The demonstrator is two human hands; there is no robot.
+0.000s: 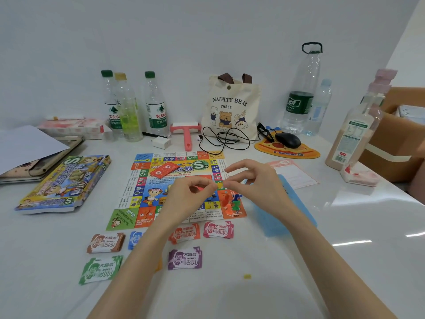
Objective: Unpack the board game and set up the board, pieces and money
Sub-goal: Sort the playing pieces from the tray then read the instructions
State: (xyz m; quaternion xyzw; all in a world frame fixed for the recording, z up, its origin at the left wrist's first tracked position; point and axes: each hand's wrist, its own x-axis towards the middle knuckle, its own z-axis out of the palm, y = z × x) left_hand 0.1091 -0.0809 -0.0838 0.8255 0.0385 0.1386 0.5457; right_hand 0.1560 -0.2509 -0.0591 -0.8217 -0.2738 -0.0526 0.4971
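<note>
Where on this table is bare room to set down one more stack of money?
Free: the near table right of the purple notes, below the blue tray, save one yellow scrap; also the near-left corner, below the game box, left of the brown notes. Crowded: the board, and the back row of bottles, bag and mouse.

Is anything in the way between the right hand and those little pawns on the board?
Nothing visible. The pawns stand in the board's near right corner, close by the right hand, with only bare board between.

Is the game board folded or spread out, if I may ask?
Spread: the game board lies flat on the table, its squares showing.
</note>
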